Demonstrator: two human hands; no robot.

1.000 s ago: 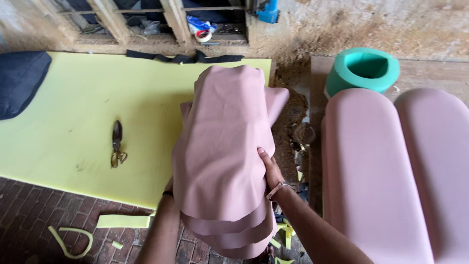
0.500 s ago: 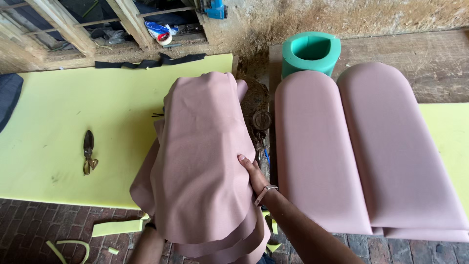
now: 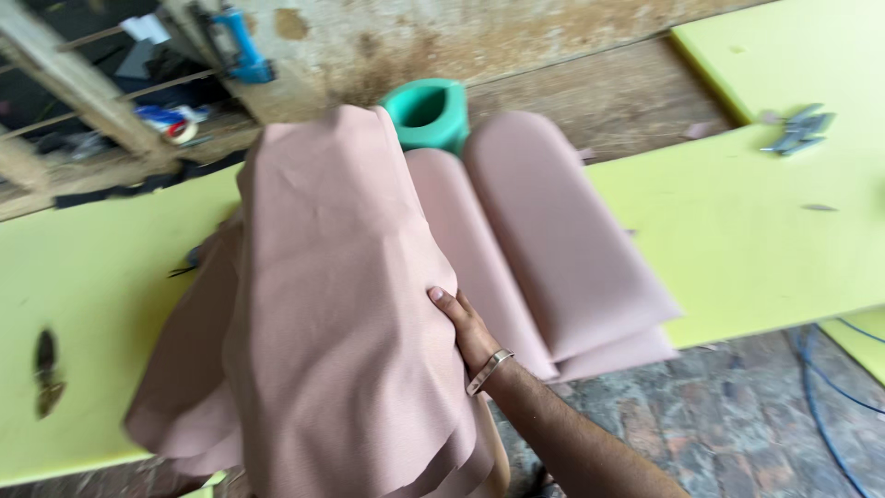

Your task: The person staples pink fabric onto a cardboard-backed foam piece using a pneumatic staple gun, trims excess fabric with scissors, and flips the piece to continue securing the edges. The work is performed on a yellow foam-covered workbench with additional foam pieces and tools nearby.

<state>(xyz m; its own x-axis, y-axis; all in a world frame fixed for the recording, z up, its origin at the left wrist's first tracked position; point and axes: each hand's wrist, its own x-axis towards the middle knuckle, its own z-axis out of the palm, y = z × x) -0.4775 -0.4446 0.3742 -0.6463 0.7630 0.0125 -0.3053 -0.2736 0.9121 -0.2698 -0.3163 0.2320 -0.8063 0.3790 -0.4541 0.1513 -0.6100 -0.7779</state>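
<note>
A large pink fabric-covered piece (image 3: 341,304) is held upright in front of me, its loose edges hanging down. My right hand (image 3: 466,327), with a metal bracelet on the wrist, presses flat against its right side and grips it. My left hand is hidden behind the fabric. Just to the right, two pink rounded cushions (image 3: 562,231) lie side by side on a yellow-green foam sheet (image 3: 756,231). The held piece overlaps the nearer cushion.
A green foam ring (image 3: 426,109) stands behind the cushions near a stained wall. Dark scissors (image 3: 46,369) lie on the foam at far left, and a grey metal tool (image 3: 795,129) at far right. A blue cable (image 3: 820,406) runs over the brick floor.
The view has swung right and the pink piece has moved right with it, now overlapping the nearer cushion. My left forearm has dropped out of sight. The right hand keeps its hold.
</note>
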